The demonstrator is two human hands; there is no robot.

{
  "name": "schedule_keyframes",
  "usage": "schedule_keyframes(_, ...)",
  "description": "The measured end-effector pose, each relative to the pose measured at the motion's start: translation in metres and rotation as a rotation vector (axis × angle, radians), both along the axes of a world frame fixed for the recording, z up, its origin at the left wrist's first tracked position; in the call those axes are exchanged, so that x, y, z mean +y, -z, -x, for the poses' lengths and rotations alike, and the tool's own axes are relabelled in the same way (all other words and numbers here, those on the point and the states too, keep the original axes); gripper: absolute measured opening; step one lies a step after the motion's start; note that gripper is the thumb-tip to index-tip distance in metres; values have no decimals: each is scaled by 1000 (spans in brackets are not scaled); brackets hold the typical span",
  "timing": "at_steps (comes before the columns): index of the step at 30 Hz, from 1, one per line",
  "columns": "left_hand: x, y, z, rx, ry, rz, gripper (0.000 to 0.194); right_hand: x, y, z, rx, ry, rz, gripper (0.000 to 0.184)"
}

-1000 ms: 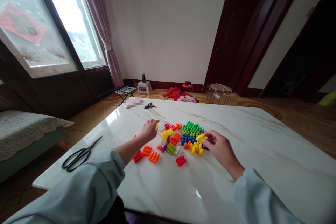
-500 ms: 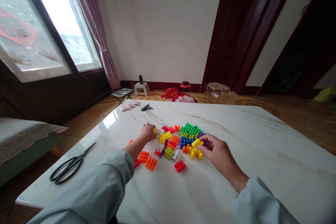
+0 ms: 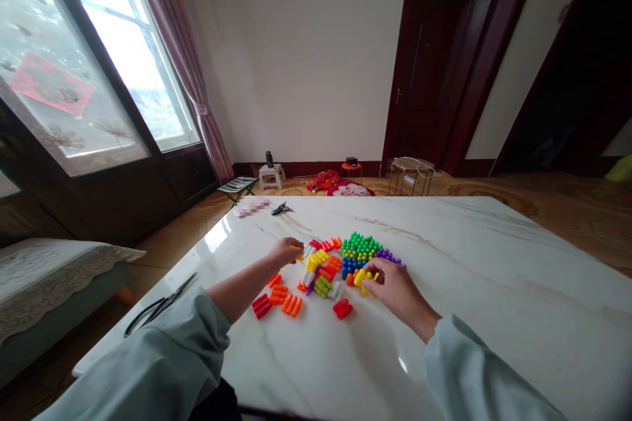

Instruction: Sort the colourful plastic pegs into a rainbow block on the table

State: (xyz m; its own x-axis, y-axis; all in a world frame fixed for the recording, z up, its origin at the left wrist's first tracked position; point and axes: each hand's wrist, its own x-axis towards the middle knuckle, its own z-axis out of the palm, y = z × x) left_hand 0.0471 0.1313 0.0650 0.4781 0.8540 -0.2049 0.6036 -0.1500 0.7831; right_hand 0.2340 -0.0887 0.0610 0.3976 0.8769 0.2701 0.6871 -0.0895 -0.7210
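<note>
A heap of small plastic peg blocks lies in the middle of the white marble table (image 3: 494, 289). A joined cluster of green (image 3: 361, 245), blue (image 3: 351, 265) and purple (image 3: 388, 256) blocks sits at its far side. My right hand (image 3: 392, 287) is closed in a pinch on a yellow block (image 3: 361, 277) at the cluster's near edge. My left hand (image 3: 285, 252) is curled at the heap's left end, fingers closed on a small yellow piece (image 3: 297, 249). Loose orange blocks (image 3: 291, 304) and red blocks (image 3: 342, 308) lie nearer to me.
Black scissors (image 3: 158, 305) lie by the table's left edge. A small dark tool (image 3: 281, 209) and a blurred pale item (image 3: 251, 207) rest at the far left corner. Beyond the table are stools (image 3: 272, 175), a wire stand (image 3: 411, 173) and a bed (image 3: 44, 283) to the left.
My right hand has slid left from the purple blocks onto the yellow block. My left hand has closed over a small yellow piece. The camera view has shifted slightly.
</note>
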Motion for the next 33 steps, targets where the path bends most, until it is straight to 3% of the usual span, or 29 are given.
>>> schedule_keyframes(7,-73,-32,14,-384,-93,363,12,-16,11,-49,-61,233,142,16)
schedule_keyframes(10,-101,-37,17,-637,-244,681,6,-23,25,-64,-115,271,208,17)
schedule_keyframes(12,-114,-36,16,-696,-290,769,7,-24,35,-66,-149,250,256,16)
schedule_keyframes(17,-129,-26,9,-690,-204,747,18,-16,51,-60,-250,228,302,17)
schedule_keyframes(23,-127,-15,6,-627,-108,713,32,-5,57,-55,-316,213,273,21)
schedule_keyframes(33,-131,-13,5,-541,-134,725,43,0,62,-52,-363,187,251,24)
